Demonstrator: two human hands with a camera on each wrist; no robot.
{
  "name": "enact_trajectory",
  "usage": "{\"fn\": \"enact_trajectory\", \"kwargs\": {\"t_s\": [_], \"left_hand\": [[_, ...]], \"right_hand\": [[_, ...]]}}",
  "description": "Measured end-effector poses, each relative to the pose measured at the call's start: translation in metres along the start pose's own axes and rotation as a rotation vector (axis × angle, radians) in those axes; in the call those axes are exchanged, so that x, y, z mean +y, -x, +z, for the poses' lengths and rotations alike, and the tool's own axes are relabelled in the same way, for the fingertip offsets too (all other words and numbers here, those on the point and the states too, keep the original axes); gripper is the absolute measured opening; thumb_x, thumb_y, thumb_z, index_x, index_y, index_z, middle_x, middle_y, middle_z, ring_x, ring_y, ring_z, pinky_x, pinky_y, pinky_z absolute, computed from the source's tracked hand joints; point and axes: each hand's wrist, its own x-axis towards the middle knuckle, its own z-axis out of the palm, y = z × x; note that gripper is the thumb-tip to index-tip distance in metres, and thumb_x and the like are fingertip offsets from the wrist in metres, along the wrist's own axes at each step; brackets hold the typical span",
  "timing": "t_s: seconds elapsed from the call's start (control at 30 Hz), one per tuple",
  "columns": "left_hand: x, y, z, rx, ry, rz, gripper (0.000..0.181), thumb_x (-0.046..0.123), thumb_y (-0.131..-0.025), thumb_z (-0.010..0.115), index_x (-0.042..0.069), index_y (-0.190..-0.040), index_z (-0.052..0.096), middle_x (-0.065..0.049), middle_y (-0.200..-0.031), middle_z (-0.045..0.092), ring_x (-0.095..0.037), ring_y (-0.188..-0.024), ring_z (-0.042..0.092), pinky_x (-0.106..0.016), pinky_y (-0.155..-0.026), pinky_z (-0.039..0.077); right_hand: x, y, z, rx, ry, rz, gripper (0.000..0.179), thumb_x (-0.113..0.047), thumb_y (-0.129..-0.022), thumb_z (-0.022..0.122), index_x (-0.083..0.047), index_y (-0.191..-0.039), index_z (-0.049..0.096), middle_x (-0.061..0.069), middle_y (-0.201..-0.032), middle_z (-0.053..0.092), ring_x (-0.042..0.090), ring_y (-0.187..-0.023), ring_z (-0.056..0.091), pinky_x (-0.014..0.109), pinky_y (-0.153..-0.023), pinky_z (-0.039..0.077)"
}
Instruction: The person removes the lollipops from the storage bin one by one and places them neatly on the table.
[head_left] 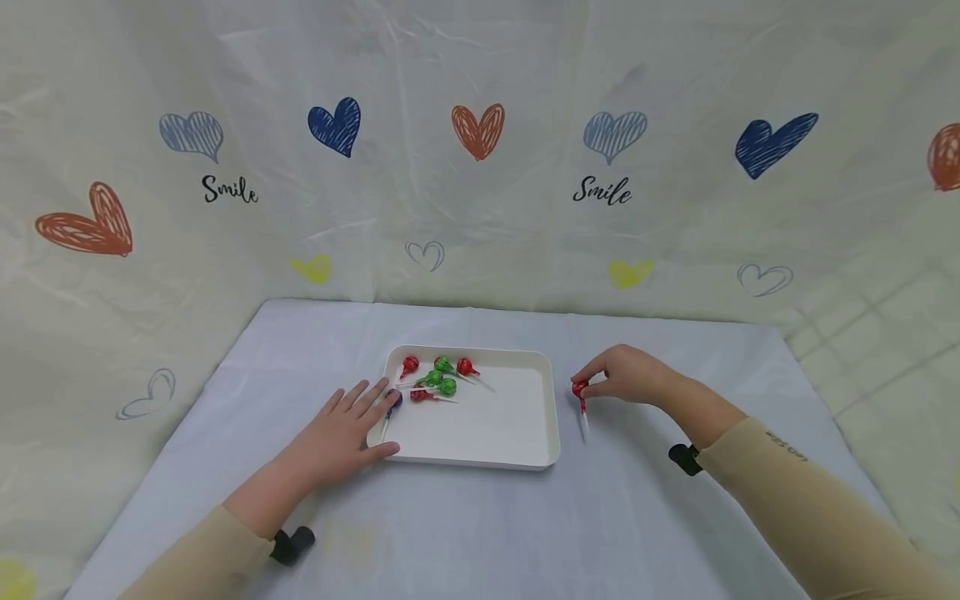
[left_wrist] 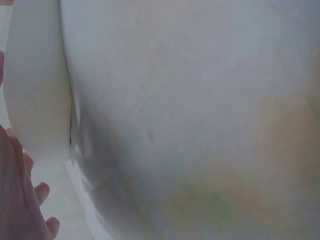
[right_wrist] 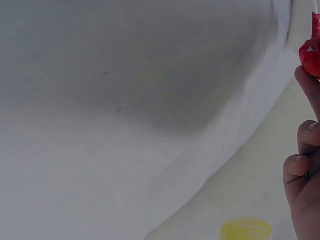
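A red-wrapped lollipop (head_left: pixel 582 400) is pinched at its head by my right hand (head_left: pixel 630 377), just right of the tray, its white stick pointing toward me. In the right wrist view the same lollipop (right_wrist: pixel 311 57) shows at the right edge against a fingertip. My left hand (head_left: pixel 341 433) lies with straight, spread fingers over the left rim of the white tray (head_left: pixel 495 437). Under its fingertips sits a dark purple lollipop (head_left: pixel 395 401), partly hidden. Several green lollipops (head_left: pixel 447 387) and red lollipops (head_left: pixel 467 367) lie in the tray's back left part.
A pale cloth covers the table (head_left: pixel 480 533). Behind it hangs a white curtain (head_left: pixel 525 225) printed with hearts and the word "Smile". Dark wrist straps (head_left: pixel 292 546) sit at both sleeve ends.
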Motion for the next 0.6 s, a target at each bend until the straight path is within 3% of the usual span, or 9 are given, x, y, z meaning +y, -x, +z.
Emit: {"fn": "enact_trajectory", "kwargs": {"t_s": [0.2, 0.53, 0.6], "left_hand": [[0.0, -0.001, 0.0, -0.008, -0.003, 0.004, 0.092, 0.072, -0.089, 0.051, 0.022, -0.16, 0.02, -0.004, -0.166, 0.013, -0.035, -0.151, 0.011, -0.06, -0.119, 0.009], [0.0, 0.0, 0.003, 0.006, 0.001, 0.013, 0.092, 0.072, -0.089, 0.051, 0.022, -0.16, 0.022, -0.006, -0.166, 0.014, -0.035, -0.151, 0.013, -0.06, -0.119, 0.011], [0.0, -0.001, 0.003, 0.006, 0.001, 0.01, 0.092, 0.073, -0.088, 0.051, 0.022, -0.16, 0.021, -0.005, -0.166, 0.014, -0.035, -0.151, 0.013, -0.06, -0.119, 0.011]], "right_hand": [[0.004, -0.01, 0.019, -0.036, 0.047, -0.018, 0.022, -0.025, -0.088, 0.076, -0.025, -0.11, 0.079, -0.009, -0.108, 0.073, 0.018, -0.106, 0.064, 0.041, -0.091, 0.052], [0.003, -0.015, 0.029, -0.032, 0.068, -0.039, 0.021, -0.027, -0.088, 0.077, -0.025, -0.108, 0.079, -0.009, -0.106, 0.073, 0.013, -0.099, 0.064, 0.039, -0.088, 0.053], [0.003, -0.015, 0.029, -0.025, 0.061, -0.038, 0.022, -0.027, -0.088, 0.077, -0.024, -0.109, 0.079, -0.007, -0.107, 0.073, 0.013, -0.094, 0.062, 0.037, -0.082, 0.053]]}}
